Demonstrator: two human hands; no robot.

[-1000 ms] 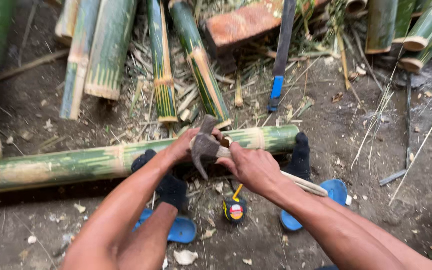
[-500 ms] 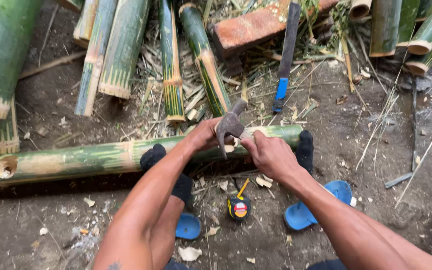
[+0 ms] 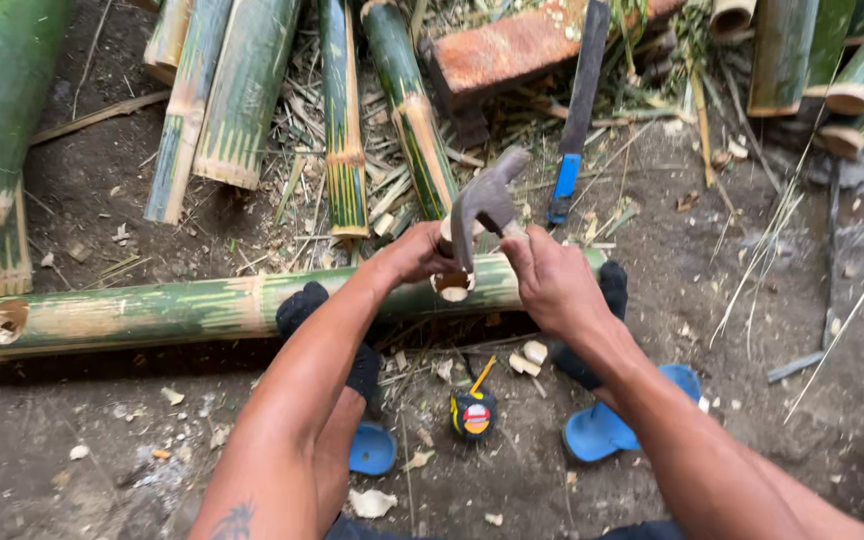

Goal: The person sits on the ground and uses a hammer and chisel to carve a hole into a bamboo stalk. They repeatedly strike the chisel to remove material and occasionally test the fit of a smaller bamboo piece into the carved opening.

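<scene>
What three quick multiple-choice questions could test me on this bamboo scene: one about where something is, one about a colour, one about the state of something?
1. Where does the tape measure lie?
A. On the brick
B. On the ground between the person's feet
C. On top of the bamboo pole

2. What colour are the sandals?
A. Blue
B. Red
C. Yellow

3. How does the long bamboo pole stand?
A. Upright against a wall
B. Split into two halves
C. Lying flat across the ground, with a round hole cut in it

Answers:
1. B, it sits on the dirt between the two feet, nearer the person than the pole.
2. A, both sandals show blue under the dark socks.
3. C, the pole lies crosswise, and a hole shows where the left hand and right hand hold the hammer.
</scene>
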